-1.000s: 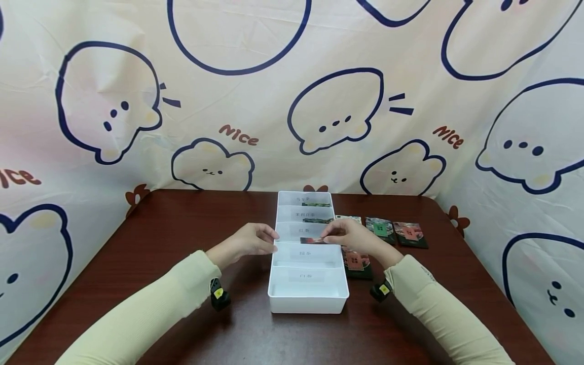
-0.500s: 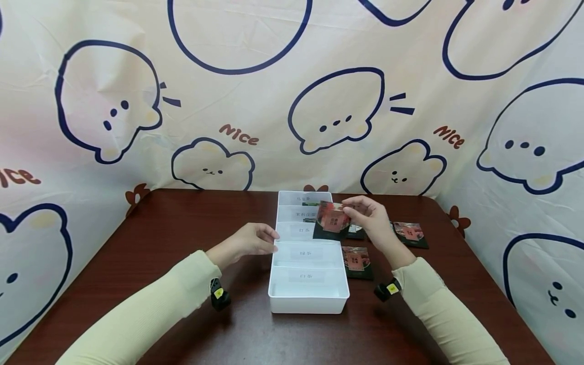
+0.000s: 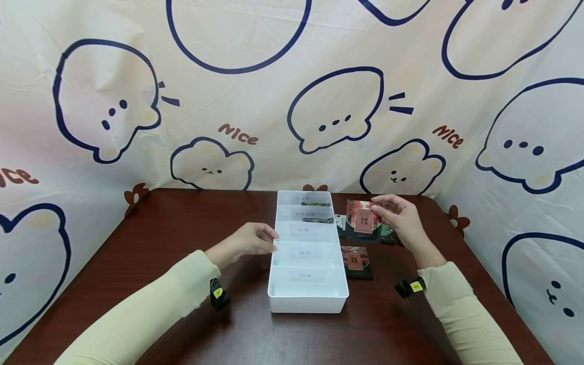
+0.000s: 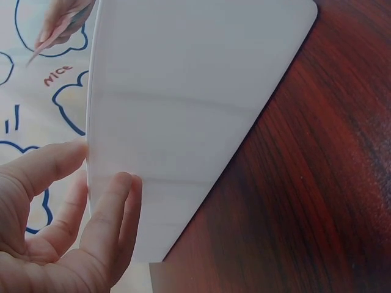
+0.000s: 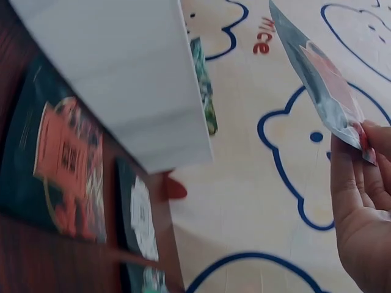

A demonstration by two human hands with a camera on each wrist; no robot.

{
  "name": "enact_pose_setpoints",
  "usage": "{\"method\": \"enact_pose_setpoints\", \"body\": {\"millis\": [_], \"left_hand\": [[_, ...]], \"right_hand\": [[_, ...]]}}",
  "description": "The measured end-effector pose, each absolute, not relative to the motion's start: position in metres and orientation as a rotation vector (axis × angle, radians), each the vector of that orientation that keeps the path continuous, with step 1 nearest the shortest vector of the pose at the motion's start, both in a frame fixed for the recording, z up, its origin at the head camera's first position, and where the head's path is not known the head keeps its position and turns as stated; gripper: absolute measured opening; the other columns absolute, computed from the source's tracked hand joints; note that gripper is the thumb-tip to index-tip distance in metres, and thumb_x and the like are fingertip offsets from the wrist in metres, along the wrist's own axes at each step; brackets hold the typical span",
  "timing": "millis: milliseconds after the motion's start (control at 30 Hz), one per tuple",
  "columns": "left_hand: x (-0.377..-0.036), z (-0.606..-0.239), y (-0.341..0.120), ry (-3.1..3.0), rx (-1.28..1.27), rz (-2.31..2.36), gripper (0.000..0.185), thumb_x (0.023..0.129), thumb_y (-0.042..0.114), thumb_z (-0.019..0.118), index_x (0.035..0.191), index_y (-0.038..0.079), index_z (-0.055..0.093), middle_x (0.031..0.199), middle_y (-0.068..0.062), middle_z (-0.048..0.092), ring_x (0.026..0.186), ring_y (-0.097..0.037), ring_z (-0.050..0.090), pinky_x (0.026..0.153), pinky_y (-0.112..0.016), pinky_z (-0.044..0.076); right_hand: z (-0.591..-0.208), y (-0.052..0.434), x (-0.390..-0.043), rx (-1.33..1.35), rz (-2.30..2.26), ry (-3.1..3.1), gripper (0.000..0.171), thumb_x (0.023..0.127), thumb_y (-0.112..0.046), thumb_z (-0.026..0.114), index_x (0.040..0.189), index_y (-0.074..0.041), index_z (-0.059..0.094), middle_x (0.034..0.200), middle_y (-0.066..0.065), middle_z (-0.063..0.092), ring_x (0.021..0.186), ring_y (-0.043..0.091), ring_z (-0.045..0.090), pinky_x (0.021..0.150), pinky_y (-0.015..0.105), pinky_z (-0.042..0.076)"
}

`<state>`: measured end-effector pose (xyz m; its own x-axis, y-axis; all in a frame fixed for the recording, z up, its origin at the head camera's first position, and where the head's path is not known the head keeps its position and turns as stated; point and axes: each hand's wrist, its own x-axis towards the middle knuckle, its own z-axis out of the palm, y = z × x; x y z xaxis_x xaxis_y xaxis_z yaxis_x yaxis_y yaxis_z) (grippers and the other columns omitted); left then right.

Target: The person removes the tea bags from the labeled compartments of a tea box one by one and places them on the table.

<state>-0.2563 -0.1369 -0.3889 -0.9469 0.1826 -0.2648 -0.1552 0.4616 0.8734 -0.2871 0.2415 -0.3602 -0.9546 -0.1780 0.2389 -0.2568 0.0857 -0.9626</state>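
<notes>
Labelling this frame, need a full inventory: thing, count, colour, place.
organiser tray: 1, white, five labelled compartments, table centre.
held packet: 1, red and dark, raised right of the tray.
table packets: one red flat beside the tray; others partly hidden behind the held one, count unclear.
table: 1, dark red-brown wood.
backdrop: 1, cream cloth, blue cartoon outlines.
left hand: fingers touch the tray's left wall.
right hand: fingers pinch the held packet.

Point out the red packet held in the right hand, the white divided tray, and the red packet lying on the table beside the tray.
held red packet (image 3: pixel 363 223), head view, on its pale label.
white divided tray (image 3: pixel 307 302), head view, on its near wall.
lying red packet (image 3: pixel 356 261), head view, on its red front.
</notes>
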Motion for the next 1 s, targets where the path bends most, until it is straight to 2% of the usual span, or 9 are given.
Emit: {"method": "enact_pose_setpoints", "body": {"millis": [133,200,433,733,900,1000], "left_hand": [[-0.256,-0.388,-0.137,2.401,0.023,1.472,0.028,0.078,0.003,0.078,0.103,0.006,0.066,0.099,-0.012,0.063,0.084,-0.022,0.06,0.077,-0.031,0.056],[-0.256,-0.388,-0.137,2.405,0.026,1.467,0.028,0.078,0.004,0.078,0.104,0.005,0.066,0.099,-0.013,0.063,0.084,-0.022,0.06,0.077,-0.031,0.056],[-0.255,-0.388,-0.138,2.415,0.025,1.458,0.03,0.078,0.004,0.078,0.105,0.004,0.066,0.1,-0.013,0.064,0.084,-0.022,0.06,0.077,-0.032,0.056],[-0.256,-0.387,-0.136,2.396,0.026,1.471,0.028,0.079,0.004,0.078,0.104,0.006,0.067,0.1,-0.013,0.064,0.084,-0.022,0.061,0.077,-0.031,0.056],[-0.255,-0.387,-0.137,2.394,0.025,1.473,0.028,0.079,0.004,0.077,0.105,0.004,0.066,0.101,-0.013,0.064,0.085,-0.023,0.061,0.08,-0.033,0.057],[-0.256,-0.388,-0.138,2.386,0.026,1.481,0.029,0.08,0.003,0.076,0.106,0.004,0.066,0.101,-0.013,0.064,0.086,-0.023,0.061,0.082,-0.034,0.057]], "right_hand": [[-0.366,0.259,-0.287,0.414,1.953,-2.355,0.027,0.092,-0.018,0.067,0.114,-0.003,0.065,0.094,-0.011,0.071,0.066,0.003,0.057,0.053,0.018,0.046],[-0.369,0.267,-0.286,0.404,1.907,-2.393,0.027,0.092,-0.019,0.066,0.115,-0.004,0.065,0.093,-0.012,0.071,0.064,0.004,0.056,0.051,0.019,0.045],[-0.383,0.29,-0.284,0.338,1.757,-2.529,0.032,0.091,-0.03,0.067,0.114,-0.007,0.065,0.089,-0.014,0.067,0.067,0.004,0.053,0.055,0.02,0.047],[-0.399,0.314,-0.284,0.187,1.758,-2.663,0.054,0.088,-0.037,0.069,0.124,0.002,0.058,0.096,-0.016,0.067,0.082,0.003,0.063,0.073,0.021,0.056],[-0.409,0.321,-0.285,0.142,1.679,-2.765,0.059,0.088,-0.04,0.069,0.127,0.003,0.057,0.106,-0.01,0.065,0.086,0.006,0.063,0.076,0.025,0.056],[-0.415,0.323,-0.286,0.138,1.648,-2.799,0.056,0.088,-0.038,0.069,0.125,0.003,0.059,0.112,-0.001,0.064,0.085,0.007,0.063,0.075,0.027,0.056]]}}
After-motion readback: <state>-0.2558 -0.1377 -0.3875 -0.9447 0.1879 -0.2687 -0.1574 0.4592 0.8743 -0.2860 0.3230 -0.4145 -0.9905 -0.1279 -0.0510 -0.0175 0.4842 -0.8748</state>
